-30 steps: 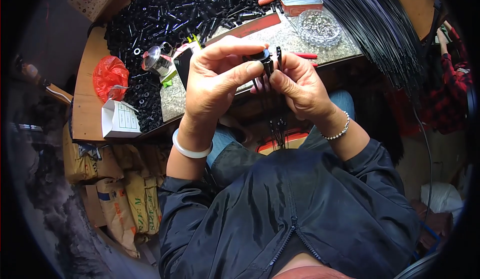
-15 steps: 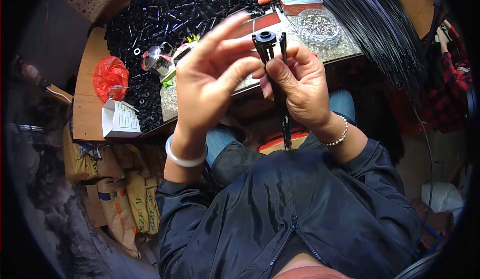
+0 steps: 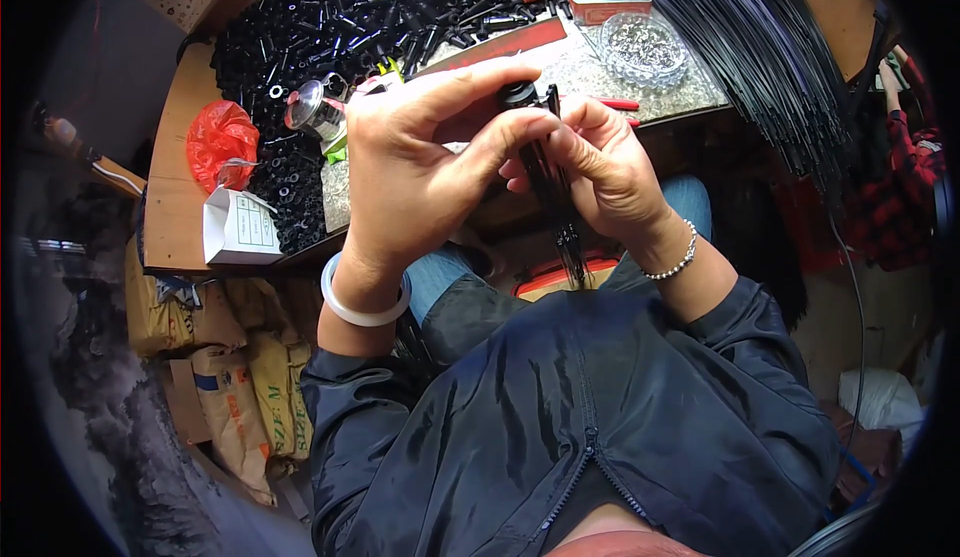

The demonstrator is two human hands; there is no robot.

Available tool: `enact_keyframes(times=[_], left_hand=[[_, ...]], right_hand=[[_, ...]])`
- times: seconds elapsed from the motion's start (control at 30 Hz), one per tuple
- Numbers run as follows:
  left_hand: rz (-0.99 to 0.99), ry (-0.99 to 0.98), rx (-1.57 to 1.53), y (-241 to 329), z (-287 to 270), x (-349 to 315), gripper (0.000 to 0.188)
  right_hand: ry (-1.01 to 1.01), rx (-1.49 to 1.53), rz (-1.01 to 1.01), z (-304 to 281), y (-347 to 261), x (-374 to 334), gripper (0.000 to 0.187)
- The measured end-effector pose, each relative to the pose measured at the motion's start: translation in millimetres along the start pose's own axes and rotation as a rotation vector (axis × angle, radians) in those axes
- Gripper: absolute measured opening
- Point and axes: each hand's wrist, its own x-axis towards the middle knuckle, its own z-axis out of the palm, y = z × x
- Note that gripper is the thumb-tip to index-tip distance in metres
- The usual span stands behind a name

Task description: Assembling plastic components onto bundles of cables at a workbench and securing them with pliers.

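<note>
Around the upper middle of the frame, both hands meet at a bundle of thin black rods [image 3: 556, 202], its top end at a round black cap [image 3: 517, 94] and its lower end slanting down toward the jacket. The right hand [image 3: 615, 182] grasps the rods near the top between thumb and fingers. The left hand [image 3: 412, 162] curves thumb and forefinger about the cap, its thumb at the rods; whether it grips firmly I cannot tell.

Beyond them, the tabletop [image 3: 172, 207] carries a wide heap of small black parts [image 3: 370, 12]. At upper right are a tin [image 3: 608, 12] of thin pieces, a clear dish [image 3: 642, 79] of small metal bits, and a thick sheaf of long black rods [image 3: 755, 52]. Red handles [image 3: 612, 104] show just behind the right hand. Toward the tabletop's left edge, a red plastic bag [image 3: 220, 145] lies above an open white box [image 3: 250, 239].
</note>
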Motion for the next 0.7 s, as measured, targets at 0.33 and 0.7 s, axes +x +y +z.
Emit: enact_keyframes(times=[0.33, 0.7], left_hand=[[-0.066, 0.083, -0.078, 4.3, 13.4, -7.6, 0.029], [0.014, -0.046, -0.047, 1.2, 6.3, -6.7, 0.028]], right_hand=[[0.075, -0.146, -0.157, 1.0, 5.6, -1.9, 0.01], [0.045, -0.201, -0.303, 8.2, 5.2, -5.7, 0.026]])
